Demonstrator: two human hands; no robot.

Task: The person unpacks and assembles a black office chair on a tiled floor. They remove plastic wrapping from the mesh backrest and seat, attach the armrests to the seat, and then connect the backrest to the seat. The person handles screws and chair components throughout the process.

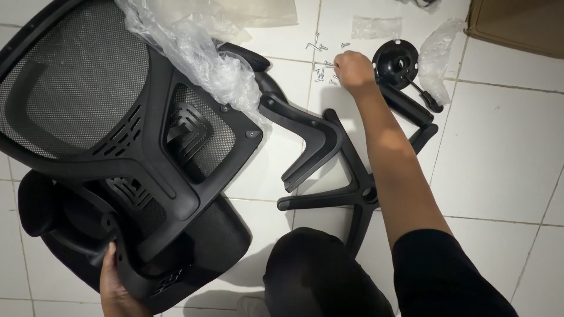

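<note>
A black mesh office chair back (88, 111) lies on the white tiled floor on top of its black seat cushion (205, 240). My left hand (114, 282) grips the lower edge of the chair frame at the bottom left. My right hand (354, 69) reaches far forward, fingers closed over several loose silver screws (322, 58) scattered on the tile; whether it holds one I cannot tell. A black armrest (299, 129) lies between the chair back and my right arm.
A black star base (352, 194) lies under my right arm. A round black mounting plate (395, 61) with a lever sits beside my right hand. Crumpled clear plastic (194, 47) drapes over the chair back. A cardboard box (517, 23) stands at the top right. My knee (317, 270) is below.
</note>
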